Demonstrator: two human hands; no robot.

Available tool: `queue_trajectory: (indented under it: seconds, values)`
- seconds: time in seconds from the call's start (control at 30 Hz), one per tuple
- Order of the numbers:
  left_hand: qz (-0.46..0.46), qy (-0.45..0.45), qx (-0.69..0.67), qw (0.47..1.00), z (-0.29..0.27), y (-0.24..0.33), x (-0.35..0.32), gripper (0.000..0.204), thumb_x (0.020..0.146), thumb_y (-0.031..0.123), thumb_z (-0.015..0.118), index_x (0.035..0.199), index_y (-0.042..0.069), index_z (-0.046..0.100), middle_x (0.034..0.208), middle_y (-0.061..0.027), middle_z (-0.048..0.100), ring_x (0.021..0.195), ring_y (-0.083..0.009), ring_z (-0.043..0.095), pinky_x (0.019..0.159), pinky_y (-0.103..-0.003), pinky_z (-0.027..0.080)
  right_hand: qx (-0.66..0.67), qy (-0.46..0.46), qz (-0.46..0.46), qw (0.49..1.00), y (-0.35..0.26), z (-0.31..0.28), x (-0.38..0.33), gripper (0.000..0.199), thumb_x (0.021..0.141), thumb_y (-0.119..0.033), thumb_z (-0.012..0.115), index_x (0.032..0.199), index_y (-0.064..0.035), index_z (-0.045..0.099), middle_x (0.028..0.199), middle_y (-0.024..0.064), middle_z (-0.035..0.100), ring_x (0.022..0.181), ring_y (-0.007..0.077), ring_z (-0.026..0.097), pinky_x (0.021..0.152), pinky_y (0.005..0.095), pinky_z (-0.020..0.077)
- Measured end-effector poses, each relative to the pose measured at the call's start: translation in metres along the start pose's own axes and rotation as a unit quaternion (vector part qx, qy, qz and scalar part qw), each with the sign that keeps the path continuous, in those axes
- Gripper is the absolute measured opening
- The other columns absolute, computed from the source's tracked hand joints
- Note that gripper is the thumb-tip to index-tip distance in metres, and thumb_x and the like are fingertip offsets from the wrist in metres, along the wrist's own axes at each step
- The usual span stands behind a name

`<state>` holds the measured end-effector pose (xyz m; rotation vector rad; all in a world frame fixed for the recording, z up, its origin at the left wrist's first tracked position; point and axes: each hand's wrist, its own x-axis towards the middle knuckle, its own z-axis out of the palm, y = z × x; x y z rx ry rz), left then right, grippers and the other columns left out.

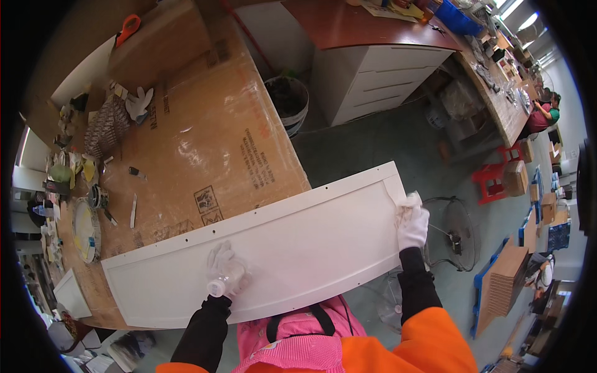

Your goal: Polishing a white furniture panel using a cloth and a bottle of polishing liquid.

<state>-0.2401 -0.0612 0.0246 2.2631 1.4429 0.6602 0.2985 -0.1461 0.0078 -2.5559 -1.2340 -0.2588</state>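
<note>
A long white framed panel [311, 239] lies across in front of me, with small dark holes along its far edge. My left hand [229, 264], in a white glove, is closed round a small clear bottle with a white cap [216, 287] over the panel's left half. At the panel's right end is my right hand [412, 222], also gloved, its fingers bunched against the raised frame. A thin pale line runs out beside that hand; whether it is held or belongs to the fan behind, I cannot tell.
The panel lies partly on a cardboard-covered table [180, 155]. A roll of tape [98, 196], a spare glove [140, 104] and an orange-handled tool [129, 28] are on the left. A floor fan [455, 239], red stool [490, 177] and stacked cardboard [507, 273] stand right. Another person [545, 115] sits far off.
</note>
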Motion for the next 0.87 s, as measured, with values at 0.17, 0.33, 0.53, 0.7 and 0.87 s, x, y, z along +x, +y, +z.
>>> queue_trajectory:
  seconds: [0.17,0.33,0.53,0.7,0.87]
  values:
    - [-0.025,0.028,-0.043,0.998,0.013,-0.013,-0.008,0.055,0.067,0.033,0.084,0.110,0.008,0.060,0.123,-0.0190,0.069,0.117,-0.0449,0.061,0.101,-0.054,0.049,0.070,-0.095,-0.067,0.991,-0.009,0.021,0.052,0.053,0.094,-0.027,0.064,0.145,-0.0210,0.048,0.116,0.0170,0.057,0.101,0.0386,0.060,0.087,0.0464,0.0515]
    - [0.059,0.024,0.085,0.994,0.010,-0.014,-0.003,0.047,0.068,0.021,0.082,0.108,0.008,0.060,0.122,-0.0179,0.069,0.118,-0.0432,0.062,0.100,-0.052,0.051,-0.034,-0.088,-0.007,0.996,-0.086,0.064,0.141,0.048,0.097,-0.040,0.059,0.139,-0.0180,0.050,0.117,0.0220,0.058,0.100,0.0434,0.065,0.084,0.0517,0.0540]
    - [-0.026,-0.029,0.017,0.999,0.010,-0.013,-0.004,0.040,0.069,0.044,0.073,0.094,0.014,0.070,0.132,-0.0222,0.060,0.132,-0.0453,0.048,0.110,-0.056,0.039,-0.018,-0.025,0.019,0.999,-0.060,0.050,0.108,0.052,0.097,-0.043,0.058,0.142,-0.0184,0.049,0.130,0.0174,0.055,0.114,0.0396,0.060,0.093,0.0494,0.0535]
    - [-0.020,-0.010,0.026,0.999,0.009,-0.008,-0.002,0.044,0.070,0.042,0.074,0.101,0.012,0.066,0.133,-0.0215,0.060,0.131,-0.0446,0.049,0.111,-0.055,0.040,-0.053,-0.120,-0.071,0.989,0.027,-0.045,-0.030,0.047,0.107,-0.024,0.038,0.154,-0.0192,0.043,0.152,-0.0014,0.050,0.133,0.0157,0.050,0.101,0.0335,0.0410]
    - [-0.016,0.023,0.022,0.999,0.007,-0.005,-0.002,0.051,0.072,0.033,0.081,0.114,0.012,0.060,0.130,-0.0188,0.066,0.124,-0.0430,0.058,0.106,-0.054,0.045,-0.113,-0.456,0.141,0.871,0.080,-0.113,-0.110,0.038,0.095,-0.029,0.062,0.126,-0.0093,0.052,0.124,0.0239,0.054,0.119,0.0415,0.059,0.096,0.0489,0.0503]
